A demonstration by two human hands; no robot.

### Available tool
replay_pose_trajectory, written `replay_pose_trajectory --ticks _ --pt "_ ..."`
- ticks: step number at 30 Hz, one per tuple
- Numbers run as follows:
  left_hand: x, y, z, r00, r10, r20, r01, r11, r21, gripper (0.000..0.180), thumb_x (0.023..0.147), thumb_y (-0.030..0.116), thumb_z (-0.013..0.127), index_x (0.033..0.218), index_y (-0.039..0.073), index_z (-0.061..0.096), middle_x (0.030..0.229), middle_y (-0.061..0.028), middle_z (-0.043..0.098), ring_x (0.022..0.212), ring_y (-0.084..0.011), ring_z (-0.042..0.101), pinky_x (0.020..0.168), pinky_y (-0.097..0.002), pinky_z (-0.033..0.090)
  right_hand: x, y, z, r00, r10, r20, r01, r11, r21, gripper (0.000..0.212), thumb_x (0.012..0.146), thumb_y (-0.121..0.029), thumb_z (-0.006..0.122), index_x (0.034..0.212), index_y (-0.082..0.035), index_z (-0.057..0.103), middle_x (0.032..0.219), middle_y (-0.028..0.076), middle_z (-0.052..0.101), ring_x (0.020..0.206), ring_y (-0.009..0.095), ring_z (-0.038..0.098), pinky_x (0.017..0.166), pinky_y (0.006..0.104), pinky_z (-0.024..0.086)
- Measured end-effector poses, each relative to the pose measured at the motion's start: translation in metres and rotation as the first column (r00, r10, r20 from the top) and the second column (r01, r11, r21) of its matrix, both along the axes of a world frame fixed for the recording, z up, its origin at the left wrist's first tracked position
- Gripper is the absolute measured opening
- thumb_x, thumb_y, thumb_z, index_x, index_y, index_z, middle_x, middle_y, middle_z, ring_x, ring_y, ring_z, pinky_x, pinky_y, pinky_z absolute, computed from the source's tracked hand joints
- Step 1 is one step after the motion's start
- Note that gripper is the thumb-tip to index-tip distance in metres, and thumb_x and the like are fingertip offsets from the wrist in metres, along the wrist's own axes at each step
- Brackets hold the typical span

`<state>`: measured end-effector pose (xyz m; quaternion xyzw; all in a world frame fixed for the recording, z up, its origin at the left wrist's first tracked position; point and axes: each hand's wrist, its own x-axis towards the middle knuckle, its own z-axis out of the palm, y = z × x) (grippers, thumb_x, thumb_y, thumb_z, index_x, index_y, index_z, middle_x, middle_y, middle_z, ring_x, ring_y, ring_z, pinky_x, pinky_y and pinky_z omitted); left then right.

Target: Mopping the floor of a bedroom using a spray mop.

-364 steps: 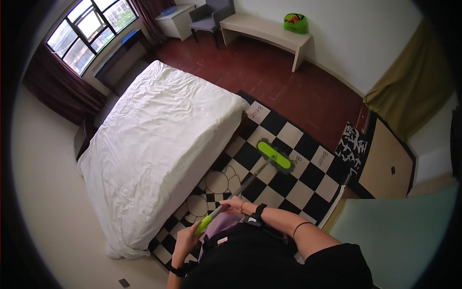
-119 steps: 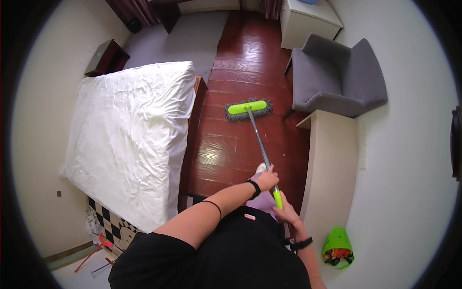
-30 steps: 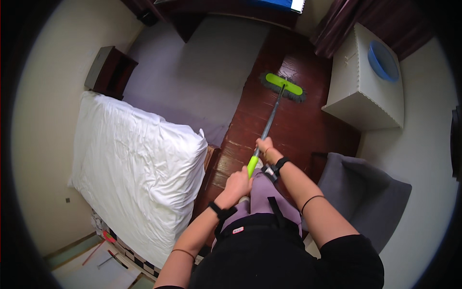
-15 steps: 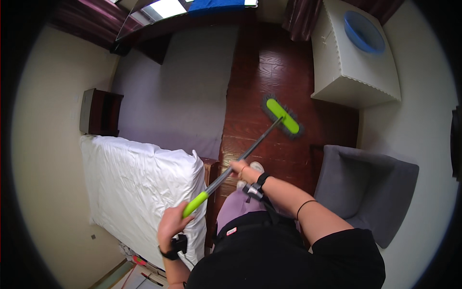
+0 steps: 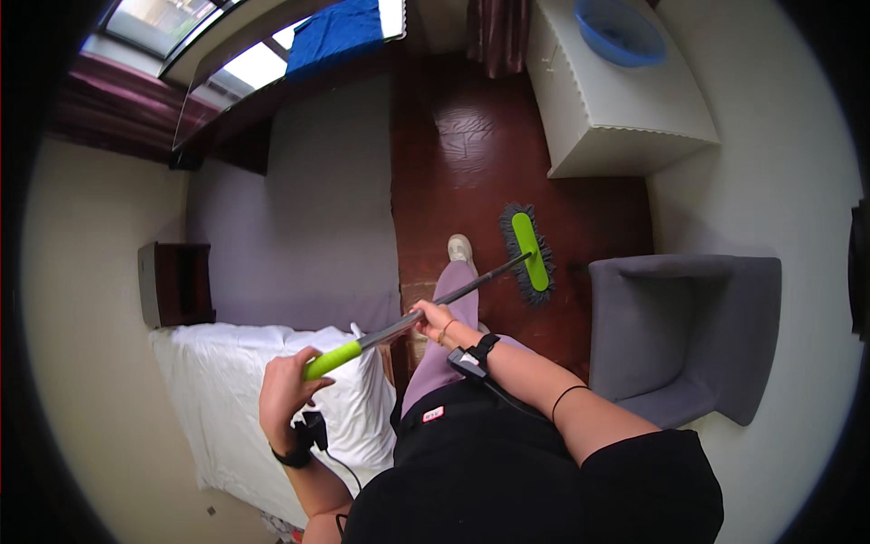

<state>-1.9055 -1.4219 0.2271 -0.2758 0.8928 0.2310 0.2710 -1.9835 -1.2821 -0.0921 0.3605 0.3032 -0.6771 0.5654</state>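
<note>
A grey rug (image 5: 299, 199) covers the left part of the room, and beside it runs a strip of dark red wooden floor (image 5: 453, 145). A white bed (image 5: 245, 408) lies at the lower left, its corner close to the person's legs, with a dark wooden nightstand (image 5: 177, 284) just beyond it against the cream wall. A grey armchair (image 5: 680, 335) sits to the right, and a white cabinet (image 5: 625, 100) stands further off, carrying a blue basin (image 5: 619, 32) on top. The flat mop (image 5: 471, 286) slants across the middle: its green head with the dark fringe (image 5: 528, 252) rests on the wooden floor between the person's forward foot and the armchair, and the grey shaft runs back to a green grip. The right hand (image 5: 433, 319) is closed around the shaft partway along. The left hand (image 5: 288, 392) is clasped on the green grip end (image 5: 332, 360), over the bed corner, fingers curled about it
</note>
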Motion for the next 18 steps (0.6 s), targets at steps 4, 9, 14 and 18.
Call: replay_pose_trajectory --ticks 4,9,14,18 --pt "-0.081 -0.006 -0.019 0.987 -0.138 -0.078 0.141 0.990 0.028 0.029 0.065 0.016 0.072 0.085 0.001 0.057 0.062 -0.0114 0.061 0.045 -0.0184 0.059 0.045 -0.0274 0.047 -0.080 0.012 -0.016 0.995 -0.089 -0.051 0.090 0.996 0.009 0.008 0.075 -0.013 0.057 0.073 -0.006 0.054 0.066 0.005 0.057 0.055 0.014 0.053 0.040 0.0233 0.041" --pt "-0.176 -0.021 -0.039 0.941 -0.303 -0.151 0.312 0.949 0.040 0.025 0.065 0.015 0.071 0.083 0.001 0.059 0.057 -0.0101 0.059 0.043 -0.0176 0.058 0.048 -0.0270 0.047 -0.169 0.018 -0.025 0.970 -0.170 -0.175 0.186 0.979 0.082 0.007 0.077 -0.013 0.057 0.074 -0.008 0.053 0.069 0.004 0.057 0.058 0.013 0.054 0.042 0.0223 0.041" --pt "-0.261 -0.033 -0.072 0.917 -0.380 -0.122 0.393 0.914 0.102 0.027 0.066 0.015 0.070 0.088 0.002 0.061 0.063 -0.0105 0.062 0.045 -0.0163 0.059 0.049 -0.0261 0.048 -0.242 0.022 -0.046 0.960 -0.176 -0.216 0.237 0.924 0.300 0.011 0.071 -0.013 0.060 0.069 -0.006 0.052 0.060 0.004 0.051 0.050 0.015 0.050 0.039 0.0263 0.043" --pt "-0.314 -0.013 -0.124 0.863 -0.460 -0.209 0.481 0.874 0.064 0.020 0.066 0.018 0.067 0.082 0.008 0.061 0.056 -0.0096 0.058 0.052 -0.0215 0.060 0.054 -0.0323 0.049 -0.289 0.063 -0.082 0.945 -0.236 -0.228 0.318 0.827 0.464 0.010 0.076 -0.013 0.059 0.076 -0.006 0.052 0.065 0.005 0.053 0.054 0.015 0.051 0.039 0.0233 0.039"
